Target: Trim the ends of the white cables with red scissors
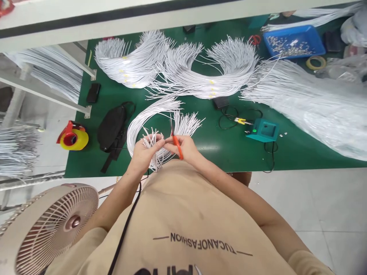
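My left hand [146, 151] is closed around the ends of several white wires [153, 142], their tips sticking up past the fingers. Close against it, my right hand [185, 147] grips a pair of scissors [177, 146] with orange handles, the blades pointing away from me. The thumbs and fingertips of both hands nearly meet at one wire end; whether they pinch it together I cannot tell. A looped bundle of white wires [134, 122] curves around behind my hands, and its other ends fan out to the right.
Large wire bundles [130, 70] lie along the back of the green table [229, 152]. On the right are a teal device [262, 130], a blue tray [295, 42] of small parts and bagged wires [323, 103]. A black pouch [111, 128], tape dispenser [73, 137] and fan [57, 229] are left.
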A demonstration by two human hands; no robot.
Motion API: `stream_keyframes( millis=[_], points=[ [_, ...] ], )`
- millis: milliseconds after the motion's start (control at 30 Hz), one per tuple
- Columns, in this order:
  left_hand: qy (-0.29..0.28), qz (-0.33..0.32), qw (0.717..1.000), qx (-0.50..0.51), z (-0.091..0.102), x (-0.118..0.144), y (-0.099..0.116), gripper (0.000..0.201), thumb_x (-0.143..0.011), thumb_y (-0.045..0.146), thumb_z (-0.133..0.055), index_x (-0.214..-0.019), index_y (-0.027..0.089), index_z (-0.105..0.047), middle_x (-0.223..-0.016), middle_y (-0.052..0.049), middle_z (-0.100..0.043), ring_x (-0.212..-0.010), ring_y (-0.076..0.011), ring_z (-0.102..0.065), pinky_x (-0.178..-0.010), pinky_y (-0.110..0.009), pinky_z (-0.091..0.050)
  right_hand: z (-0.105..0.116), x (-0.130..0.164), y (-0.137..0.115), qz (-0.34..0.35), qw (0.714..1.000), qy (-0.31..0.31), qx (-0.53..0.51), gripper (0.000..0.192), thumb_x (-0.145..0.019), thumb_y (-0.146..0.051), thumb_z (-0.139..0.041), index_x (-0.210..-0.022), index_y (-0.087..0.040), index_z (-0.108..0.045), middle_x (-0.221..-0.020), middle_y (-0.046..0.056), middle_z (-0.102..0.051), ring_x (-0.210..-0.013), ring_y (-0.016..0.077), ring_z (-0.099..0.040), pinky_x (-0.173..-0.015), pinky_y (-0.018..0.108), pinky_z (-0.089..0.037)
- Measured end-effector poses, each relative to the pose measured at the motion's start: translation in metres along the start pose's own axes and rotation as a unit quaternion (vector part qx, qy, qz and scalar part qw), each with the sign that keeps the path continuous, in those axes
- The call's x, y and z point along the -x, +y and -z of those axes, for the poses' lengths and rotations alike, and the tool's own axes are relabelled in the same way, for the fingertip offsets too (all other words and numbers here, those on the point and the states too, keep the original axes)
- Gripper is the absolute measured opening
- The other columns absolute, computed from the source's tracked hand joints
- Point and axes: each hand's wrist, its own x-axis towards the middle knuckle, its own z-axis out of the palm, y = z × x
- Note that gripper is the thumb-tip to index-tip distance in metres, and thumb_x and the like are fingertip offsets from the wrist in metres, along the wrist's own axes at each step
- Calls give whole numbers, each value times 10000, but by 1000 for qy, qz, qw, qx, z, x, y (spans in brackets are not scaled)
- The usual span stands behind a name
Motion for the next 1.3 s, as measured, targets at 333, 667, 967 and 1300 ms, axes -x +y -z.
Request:
stream_keyframes(
  millis=[333,667,967,1300],
  points=[
    [-12,-22,999,-24,-5,14,9,364,-660,340,-824,-851,180,-559,-711,2,-676,-588,-118,-605,-535,-223,-448,2,3,-25,27,999,-33,-22,327,-655,-439,-773,-648,-150,-620,-536,-37,-557,-506,78,-500,-545,226,-413],
    [13,2,999,35,0,18,7,386,-655,312,-829,-841,194,-512,-838,-10,-703,-666,-147,-685,-517,-209,-447,18,13,-8,137,908,28,396,234,-821,-383,-639,-753,-159,-651,-804,22,-594,-711,117,-499,-658,248,-354],
    [30,-15,999,8,1,21,5,354,-671,303,-810,-858,195,-529,-831,-2,-700,-666,-129,-654,-560,-217,-461,11,20,-13,116,851,-19,512,352,-890,-452,-565,-718,-158,-654,-749,24,-529,-629,107,-415,-581,253,-241],
    [13,-21,1000,-10,1,24,10,310,-687,287,-797,-827,185,-541,-771,13,-649,-669,-129,-649,-557,-212,-455,11,26,-26,103,812,-44,573,351,-923,-455,-496,-908,-184,-719,-865,41,-604,-674,121,-497,-583,264,-259]
  ],
)
